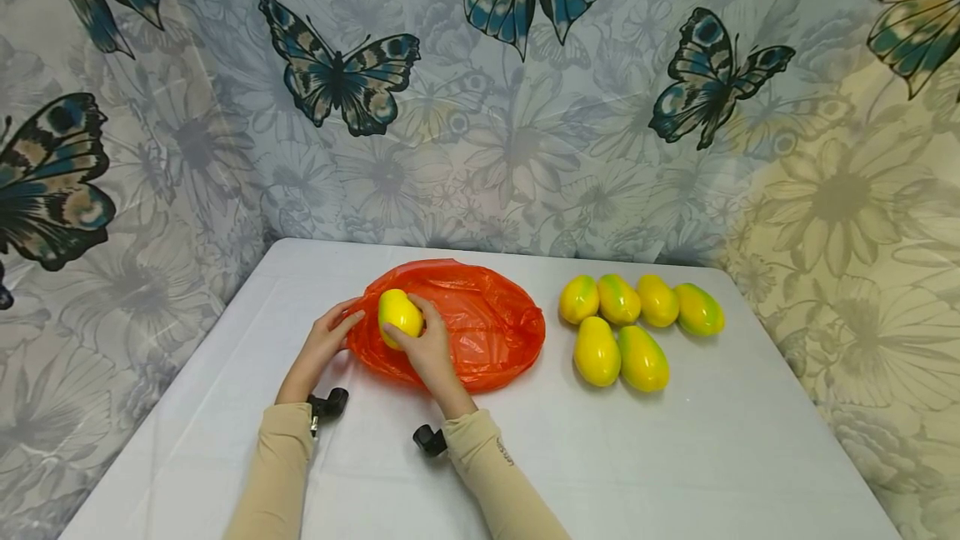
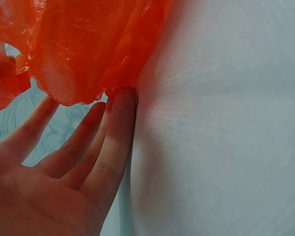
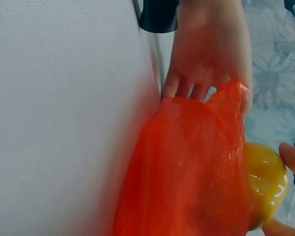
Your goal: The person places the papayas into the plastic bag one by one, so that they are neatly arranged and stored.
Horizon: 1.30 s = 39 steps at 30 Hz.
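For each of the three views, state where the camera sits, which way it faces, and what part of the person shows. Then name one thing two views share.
Head: above, facing forward and down at the table; both forearms, left hand and right hand holding a yellow fruit.
Left wrist: looks along the palm to the orange bag; fingers show.
Right wrist: looks across the bag at the opposite hand; a fingertip shows.
Shared: bag, all views.

The flat table with a white cloth-like surface (image 1: 675, 457) stands against a butterfly-printed backdrop. A crumpled orange plastic bag (image 1: 480, 323) lies on the table left of centre, toward the rear. Six glossy yellow-green, mango-shaped fruits (image 1: 637, 323) lie directly on the surface to the right of the bag, apart from it: four in a rear row, two in front, closely grouped.
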Motion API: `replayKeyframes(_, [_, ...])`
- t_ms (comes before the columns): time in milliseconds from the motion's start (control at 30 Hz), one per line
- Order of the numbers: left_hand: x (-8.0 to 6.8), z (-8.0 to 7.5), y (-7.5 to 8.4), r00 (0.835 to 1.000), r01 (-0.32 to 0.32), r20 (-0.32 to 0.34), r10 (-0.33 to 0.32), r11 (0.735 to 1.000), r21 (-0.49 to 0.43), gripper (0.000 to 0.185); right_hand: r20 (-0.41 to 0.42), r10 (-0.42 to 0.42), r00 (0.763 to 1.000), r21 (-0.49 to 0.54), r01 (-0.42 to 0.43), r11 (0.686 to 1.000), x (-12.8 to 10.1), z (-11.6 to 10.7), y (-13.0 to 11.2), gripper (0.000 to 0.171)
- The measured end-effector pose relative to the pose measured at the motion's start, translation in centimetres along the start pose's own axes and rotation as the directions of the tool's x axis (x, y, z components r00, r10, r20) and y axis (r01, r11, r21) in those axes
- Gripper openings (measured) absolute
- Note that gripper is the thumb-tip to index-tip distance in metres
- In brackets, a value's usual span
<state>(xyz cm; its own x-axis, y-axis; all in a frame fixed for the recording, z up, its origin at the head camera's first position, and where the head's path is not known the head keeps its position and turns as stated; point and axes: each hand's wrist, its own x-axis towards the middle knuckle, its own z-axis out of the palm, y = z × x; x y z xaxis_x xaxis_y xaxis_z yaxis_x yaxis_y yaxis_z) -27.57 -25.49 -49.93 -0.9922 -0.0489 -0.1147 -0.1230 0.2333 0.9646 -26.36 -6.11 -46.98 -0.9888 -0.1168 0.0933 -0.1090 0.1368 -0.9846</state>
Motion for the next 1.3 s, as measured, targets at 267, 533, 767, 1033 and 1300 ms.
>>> replayKeyframes(267, [-0.1,0.0,0.0,1.000,0.005,-0.001,-0.005,1.000,0.009,0.063,-0.003,0.000,1.000,-0.023,0.000,1.000,-0.2,0.5,-0.2,0.063])
replayKeyframes(533, [0.0,0.0,0.2,1.000,0.020,-0.006,-0.020,0.999,0.026,0.063,-0.015,0.016,1.000,-0.042,-0.017,0.999,-0.4,1.0,-0.2,0.063])
replayKeyframes(767, [-0.1,0.0,0.2,1.000,0.021,0.000,-0.021,0.999,0.038,0.064,-0.024,0.007,1.000,-0.063,-0.009,0.998,-0.4,1.4,-0.2,0.063])
replayKeyframes(1033, [-1.1,0.1,2.0,0.999,0.044,0.016,-0.044,0.999,0.023,0.058,-0.034,0.006,0.999,-0.066,-0.008,0.998,-0.4,1.7,-0.4,0.062])
replayKeyframes(1300, [-0.1,0.0,0.4,0.999,0.037,0.005,-0.037,0.999,0.029,0.062,-0.041,0.021,0.999,-0.067,-0.023,0.997,-0.6,2.1,-0.5,0.063])
